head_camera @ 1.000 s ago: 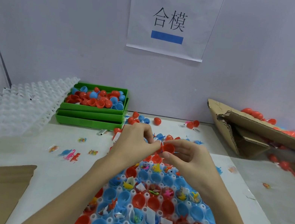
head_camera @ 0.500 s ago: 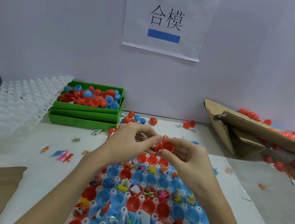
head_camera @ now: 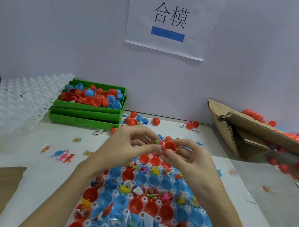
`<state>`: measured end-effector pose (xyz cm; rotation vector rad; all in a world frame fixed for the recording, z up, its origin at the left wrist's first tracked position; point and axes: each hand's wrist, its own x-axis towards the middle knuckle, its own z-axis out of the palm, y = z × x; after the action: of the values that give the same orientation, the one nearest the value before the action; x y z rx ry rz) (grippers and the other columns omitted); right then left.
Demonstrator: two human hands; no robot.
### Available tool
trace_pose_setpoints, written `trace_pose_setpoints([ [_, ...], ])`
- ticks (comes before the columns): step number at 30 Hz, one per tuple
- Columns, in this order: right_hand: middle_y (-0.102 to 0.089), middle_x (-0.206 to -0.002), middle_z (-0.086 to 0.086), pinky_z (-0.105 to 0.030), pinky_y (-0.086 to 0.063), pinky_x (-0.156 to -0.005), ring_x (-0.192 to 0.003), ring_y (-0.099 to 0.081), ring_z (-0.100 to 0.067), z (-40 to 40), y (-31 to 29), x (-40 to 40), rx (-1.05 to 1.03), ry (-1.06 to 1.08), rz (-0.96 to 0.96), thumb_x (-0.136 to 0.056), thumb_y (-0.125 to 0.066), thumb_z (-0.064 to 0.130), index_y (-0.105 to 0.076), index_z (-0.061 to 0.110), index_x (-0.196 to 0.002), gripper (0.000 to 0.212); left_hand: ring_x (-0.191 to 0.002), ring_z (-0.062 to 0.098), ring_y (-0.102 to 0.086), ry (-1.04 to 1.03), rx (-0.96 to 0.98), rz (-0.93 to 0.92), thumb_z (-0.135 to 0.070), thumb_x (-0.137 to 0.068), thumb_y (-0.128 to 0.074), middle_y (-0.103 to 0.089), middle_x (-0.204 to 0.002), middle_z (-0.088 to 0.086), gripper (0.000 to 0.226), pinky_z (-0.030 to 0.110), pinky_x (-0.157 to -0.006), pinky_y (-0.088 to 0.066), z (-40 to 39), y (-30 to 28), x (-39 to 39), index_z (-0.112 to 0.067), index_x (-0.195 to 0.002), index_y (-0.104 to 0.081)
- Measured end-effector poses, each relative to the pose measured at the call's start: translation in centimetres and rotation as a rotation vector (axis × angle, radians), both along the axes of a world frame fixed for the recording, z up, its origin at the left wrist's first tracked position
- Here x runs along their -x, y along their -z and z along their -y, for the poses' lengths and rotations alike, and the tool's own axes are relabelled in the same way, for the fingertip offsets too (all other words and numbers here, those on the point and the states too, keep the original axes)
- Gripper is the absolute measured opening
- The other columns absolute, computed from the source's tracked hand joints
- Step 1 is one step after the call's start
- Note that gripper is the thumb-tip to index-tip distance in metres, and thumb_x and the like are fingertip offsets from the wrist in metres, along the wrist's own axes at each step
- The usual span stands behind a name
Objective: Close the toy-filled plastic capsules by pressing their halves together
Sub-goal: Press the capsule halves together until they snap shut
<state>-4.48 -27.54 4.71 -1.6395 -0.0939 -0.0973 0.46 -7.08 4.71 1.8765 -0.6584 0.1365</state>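
Both hands are working raised above the far end of the tray (head_camera: 206, 219), over the table (head_camera: 50, 172). The right hand (head_camera: 188, 158) is pinching an empty red half-shell (head_camera: 170, 146) between thumb and fingers, its open mouth tilting toward the camera. The left hand (head_camera: 131, 146) is grasping the mating half at its fingertips; only a small green and orange toy (head_camera: 155, 142) is showing there, the shell itself being mostly hidden behind the fingers. The two halves are sitting just beside each other, not yet joined. Step in hand, as I judge it: lining up one capsule for closing. The next move is calling for the rims to be brought square to each other, the toy tucked fully inside so it is not caught in the seam, then a firm squeeze until they snap. Below, the tray is holding rows of red and blue half-shells, many with toys and paper slips, all open. A green bin (head_camera: 85, 111) of loose shells is standing behind on the left.
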Motion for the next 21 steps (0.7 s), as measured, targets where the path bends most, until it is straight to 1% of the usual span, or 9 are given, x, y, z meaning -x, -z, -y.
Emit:
trace_pose_setpoints([
  [1,-0.081,-0.099,-0.002,-0.021,-0.061,-0.082,-0.092,-0.079,-0.017,0.0,-0.1,0.1,0.000,-0.001,0.013,-0.093,-0.073,0.011,-0.067,0.012,-0.117,0.025,-0.094,0.011,-0.076,-0.010,0.022,0.012,-0.024,-0.088,-0.082,-0.079,-0.101,-0.006,0.023,0.027,-0.084,-0.062,0.0,0.0,0.0,-0.017,-0.110,-0.080],
  [5,-0.080,-0.102,-0.004,-0.027,-0.062,-0.087,-0.095,-0.078,-0.020,-0.1,-0.3,0.3,0.000,-0.024,0.087,-0.090,-0.076,0.016,-0.071,0.013,-0.116,0.027,-0.098,0.018,-0.075,-0.032,0.086,0.052,-0.029,-0.085,-0.081,-0.077,-0.105,-0.004,0.034,0.033,-0.089,-0.063,-0.1,0.1,0.1,-0.020,-0.118,-0.080],
  [9,-0.080,-0.099,0.000,-0.025,-0.061,-0.085,-0.092,-0.078,-0.017,-0.3,-0.3,0.3,0.046,-0.020,0.136,-0.092,-0.076,0.020,-0.073,0.018,-0.118,0.027,-0.107,0.016,-0.070,-0.017,0.088,0.076,-0.031,-0.088,-0.075,-0.072,-0.111,-0.004,0.038,0.028,-0.093,-0.059,-0.2,0.2,0.5,-0.023,-0.125,-0.076],
  [13,-0.080,-0.092,0.005,-0.022,-0.062,-0.077,-0.084,-0.078,-0.013,-0.7,-0.3,0.4,0.103,0.049,0.221,-0.087,-0.078,0.029,-0.074,0.025,-0.116,0.029,-0.111,0.014,-0.066,-0.037,0.021,0.095,-0.023,-0.094,-0.073,-0.068,-0.116,-0.003,0.036,0.031,-0.099,-0.056,0.2,0.1,0.8,-0.024,-0.130,-0.073],
  [16,-0.077,-0.089,0.004,-0.025,-0.063,-0.078,-0.082,-0.077,-0.012,-1.0,-0.3,0.5,0.203,0.118,0.303,-0.086,-0.077,0.033,-0.074,0.025,-0.120,0.036,-0.111,0.013,-0.063,-0.074,-0.052,0.207,-0.017,-0.100,-0.067,-0.065,-0.115,-0.003,0.037,0.028,-0.099,-0.053,0.9,0.2,1.2,-0.020,-0.136,-0.069],
  [19,-0.073,-0.098,0.003,-0.027,-0.061,-0.081,-0.085,-0.074,-0.010,-1.2,-0.2,0.6,0.325,0.146,0.359,-0.095,-0.069,0.030,-0.070,0.026,-0.130,0.036,-0.110,0.011,-0.062,-0.118,-0.064,0.295,-0.013,-0.102,-0.063,-0.065,-0.115,0.000,0.039,0.025,-0.098,-0.053,1.4,0.6,1.3,-0.014,-0.141,-0.064],
  [21,-0.067,-0.102,0.002,-0.026,-0.060,-0.084,-0.086,-0.072,-0.009,-1.4,-0.2,0.6,0.380,0.123,0.368,-0.102,-0.061,0.023,-0.066,0.027,-0.137,0.035,-0.111,0.013,-0.064,-0.118,-0.028,0.269,-0.012,-0.100,-0.064,-0.066,-0.116,0.001,0.042,0.023,-0.098,-0.054,1.4,0.9,1.5,-0.014,-0.143,-0.062],
])
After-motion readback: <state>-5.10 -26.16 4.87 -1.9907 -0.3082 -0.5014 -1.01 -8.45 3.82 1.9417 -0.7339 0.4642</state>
